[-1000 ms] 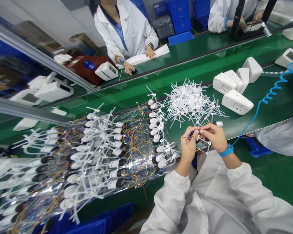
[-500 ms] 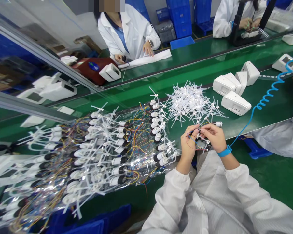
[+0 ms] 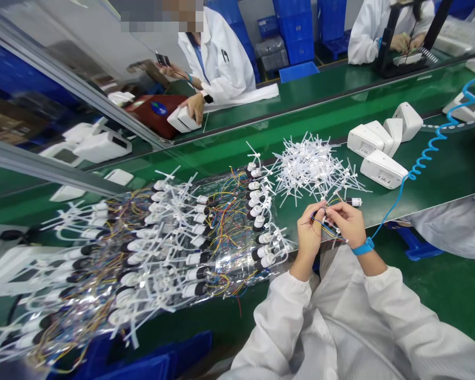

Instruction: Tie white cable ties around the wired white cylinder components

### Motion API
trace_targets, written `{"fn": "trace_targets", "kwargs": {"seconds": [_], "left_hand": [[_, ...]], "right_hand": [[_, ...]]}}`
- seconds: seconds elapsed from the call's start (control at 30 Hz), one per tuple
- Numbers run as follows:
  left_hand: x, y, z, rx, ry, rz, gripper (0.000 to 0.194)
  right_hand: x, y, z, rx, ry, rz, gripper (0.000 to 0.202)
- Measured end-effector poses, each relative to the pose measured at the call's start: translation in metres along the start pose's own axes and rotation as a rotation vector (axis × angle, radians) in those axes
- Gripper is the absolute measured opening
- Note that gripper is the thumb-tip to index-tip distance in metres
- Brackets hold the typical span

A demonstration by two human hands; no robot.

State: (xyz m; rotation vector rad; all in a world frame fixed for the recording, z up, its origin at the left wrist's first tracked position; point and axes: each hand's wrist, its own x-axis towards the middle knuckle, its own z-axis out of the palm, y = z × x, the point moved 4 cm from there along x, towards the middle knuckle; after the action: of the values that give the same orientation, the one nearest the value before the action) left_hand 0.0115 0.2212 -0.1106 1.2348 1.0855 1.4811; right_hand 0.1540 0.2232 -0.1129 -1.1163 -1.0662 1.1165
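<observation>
My left hand [image 3: 310, 230] is closed in a pinch on thin coloured wires [image 3: 328, 228]. Against its fingertips, my right hand [image 3: 347, 224] pinches the same wires, and loose ends hang below both hands. A white and black cylindrical part [image 3: 354, 201] lies just beyond my right fingers, at the end of the wires. Behind my hands sits a pile of white branched plastic pieces [image 3: 306, 163]. To the left, rows of white and black parts with wires [image 3: 198, 227] lie on clear plastic. A blue band circles my right wrist.
White housings [image 3: 383, 169] stand at the right, near a coiled blue cord [image 3: 435, 142]. Across a clear partition, a person [image 3: 225, 58] holds a white device [image 3: 182, 119]; another works at a black frame [image 3: 383, 47]. A person's sleeve shows at far right.
The person opposite has raised one hand with a dark object and put the other on the white device. My hands stay together, and the wire ends have shifted slightly right. The view has shifted slightly.
</observation>
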Motion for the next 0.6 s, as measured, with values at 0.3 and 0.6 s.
{"fn": "trace_targets", "kwargs": {"seconds": [0.3, 0.6], "left_hand": [[-0.002, -0.007, 0.003, -0.076, 0.102, -0.081, 0.047], [-0.010, 0.013, 0.026, -0.422, 0.209, -0.101, 0.043]], "right_hand": [[0.005, 0.007, -0.005, 0.247, -0.010, 0.062, 0.062], [0.016, 0.001, -0.015, 0.277, 0.010, 0.091, 0.038]]}}
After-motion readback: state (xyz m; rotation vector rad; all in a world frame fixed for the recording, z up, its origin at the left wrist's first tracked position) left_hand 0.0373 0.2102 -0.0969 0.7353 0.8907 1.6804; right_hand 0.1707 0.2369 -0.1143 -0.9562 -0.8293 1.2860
